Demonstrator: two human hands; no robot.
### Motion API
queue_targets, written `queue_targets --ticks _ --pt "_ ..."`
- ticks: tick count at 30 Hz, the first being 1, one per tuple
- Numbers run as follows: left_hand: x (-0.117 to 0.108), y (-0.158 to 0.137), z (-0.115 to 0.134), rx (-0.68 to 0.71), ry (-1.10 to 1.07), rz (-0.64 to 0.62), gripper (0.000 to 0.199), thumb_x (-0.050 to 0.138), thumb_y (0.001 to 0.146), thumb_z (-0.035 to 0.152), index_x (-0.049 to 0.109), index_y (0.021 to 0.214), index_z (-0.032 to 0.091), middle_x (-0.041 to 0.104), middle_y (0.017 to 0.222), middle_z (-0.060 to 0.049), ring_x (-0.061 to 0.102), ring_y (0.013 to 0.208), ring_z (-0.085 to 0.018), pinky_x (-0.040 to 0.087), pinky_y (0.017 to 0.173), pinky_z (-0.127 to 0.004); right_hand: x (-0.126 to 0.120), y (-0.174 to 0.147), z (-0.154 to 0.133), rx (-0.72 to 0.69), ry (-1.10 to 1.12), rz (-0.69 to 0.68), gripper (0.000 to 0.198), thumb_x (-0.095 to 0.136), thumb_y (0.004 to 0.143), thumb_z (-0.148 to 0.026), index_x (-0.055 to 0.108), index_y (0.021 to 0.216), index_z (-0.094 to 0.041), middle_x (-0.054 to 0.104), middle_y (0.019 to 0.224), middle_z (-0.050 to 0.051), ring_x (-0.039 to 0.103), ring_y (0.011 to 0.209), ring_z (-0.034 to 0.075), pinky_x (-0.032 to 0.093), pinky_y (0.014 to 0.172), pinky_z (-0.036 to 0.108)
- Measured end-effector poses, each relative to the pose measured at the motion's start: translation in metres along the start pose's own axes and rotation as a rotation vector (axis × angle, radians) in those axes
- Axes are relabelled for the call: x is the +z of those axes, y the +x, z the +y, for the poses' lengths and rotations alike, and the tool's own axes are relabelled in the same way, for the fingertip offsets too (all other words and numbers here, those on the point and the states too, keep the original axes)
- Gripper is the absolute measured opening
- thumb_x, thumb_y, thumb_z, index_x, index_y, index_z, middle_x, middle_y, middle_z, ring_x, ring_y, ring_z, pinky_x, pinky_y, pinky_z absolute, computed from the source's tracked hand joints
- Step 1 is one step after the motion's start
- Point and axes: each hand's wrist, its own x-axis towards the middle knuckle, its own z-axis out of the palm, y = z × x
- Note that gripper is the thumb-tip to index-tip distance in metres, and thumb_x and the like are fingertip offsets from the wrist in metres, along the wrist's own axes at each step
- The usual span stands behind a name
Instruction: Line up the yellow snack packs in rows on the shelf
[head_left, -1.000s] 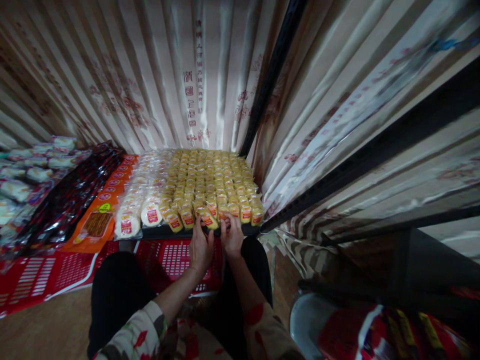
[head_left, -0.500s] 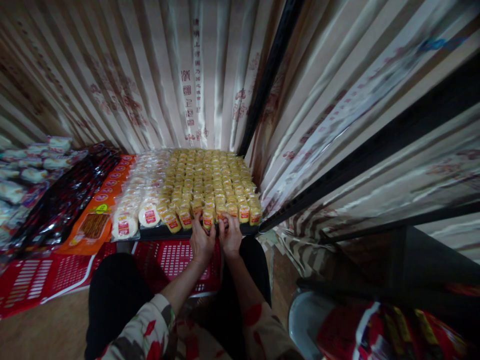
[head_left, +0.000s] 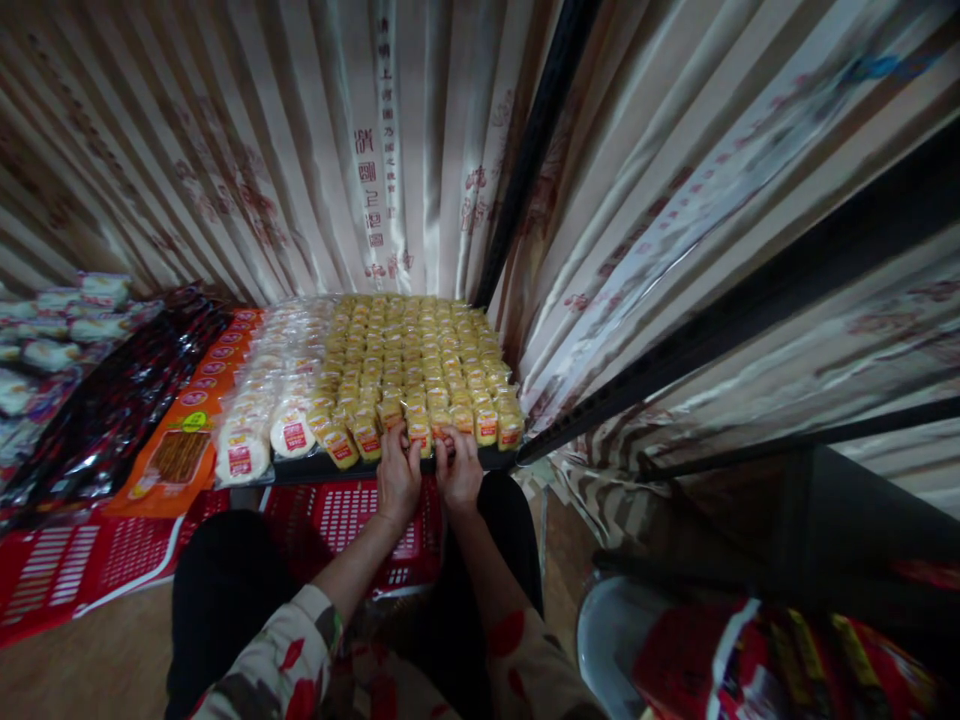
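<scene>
Rows of small yellow cakes [head_left: 416, 360] in clear wrappers with red labels cover the right end of a dark shelf [head_left: 315, 466]. At their front edge, my left hand [head_left: 399, 478] has its fingers curled over a wrapped cake in the front row, thumb bent inward. Close beside it, my right hand [head_left: 459, 472] has bent fingers pressed on the front cakes just to the right. One labelled cake [head_left: 418, 428] shows between the two hands. Parts of the cakes under the fingertips are hidden.
Left of the cakes lie round white wrapped cakes [head_left: 292, 430], orange snack packets [head_left: 180, 455], dark shiny packets [head_left: 112, 400] and white packets [head_left: 49, 352]. Red baskets [head_left: 337, 515] stand below. Black posts [head_left: 532, 150] and a curtain [head_left: 315, 150] close off the back. A pale tub [head_left: 611, 630] sits lower right.
The view has shifted slightly. Both hands stay at the front row of cakes, with only a small shift of the fingers; the rows look about the same.
</scene>
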Motion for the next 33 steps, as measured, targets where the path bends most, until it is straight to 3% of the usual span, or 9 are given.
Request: queue_targets --ticks 6,16,24,29,33 --pt "0.006 0.003 0.001 0.002 0.015 0.022 0.017 0.040 0.088 0.029 0.050 0.096 0.017 0.052 0.080 -0.003 0.055 0.073 -0.016 0.046 0.067 -0.028 0.002 0.001 0.001 0.002 0.009 0.009 0.027 0.040 0.091 -0.033 0.060 0.101 -0.017 0.061 0.091 0.006 0.060 0.078 0.013 0.047 0.067 0.022" --pt "0.006 0.004 0.003 -0.072 -0.010 -0.012 0.013 0.042 0.086 0.031 0.046 0.090 0.019 0.051 0.076 -0.001 0.055 0.069 -0.016 0.046 0.066 -0.028 0.004 -0.001 0.000 0.016 0.007 0.023 0.026 0.041 0.091 -0.032 0.060 0.102 -0.018 0.060 0.091 0.006 0.061 0.081 0.013 0.048 0.069 0.021" --pt "0.007 0.004 0.000 -0.074 -0.041 -0.010 0.012 0.042 0.086 0.031 0.045 0.082 0.020 0.051 0.072 0.000 0.053 0.067 -0.015 0.045 0.065 -0.028 0.002 -0.010 -0.002 -0.095 0.047 0.020 0.030 0.037 0.092 -0.025 0.059 0.110 -0.016 0.060 0.101 0.009 0.056 0.098 0.015 0.047 0.086 0.029" --pt "0.008 0.004 -0.003 -0.016 -0.104 -0.023 0.018 0.041 0.087 0.033 0.048 0.078 0.020 0.051 0.074 -0.001 0.054 0.070 -0.015 0.046 0.066 -0.028 -0.001 -0.016 -0.009 -0.066 0.032 0.194 0.026 0.044 0.090 -0.030 0.060 0.104 -0.015 0.056 0.099 0.011 0.053 0.097 0.018 0.047 0.087 0.036" --pt "0.007 0.005 -0.006 -0.024 -0.168 -0.035 0.020 0.042 0.088 0.035 0.050 0.079 0.019 0.052 0.074 -0.001 0.054 0.070 -0.014 0.047 0.066 -0.028 0.001 -0.009 -0.022 0.001 -0.032 0.360 0.037 0.042 0.090 -0.033 0.049 0.119 -0.012 0.049 0.121 0.018 0.043 0.119 0.025 0.037 0.097 0.049"
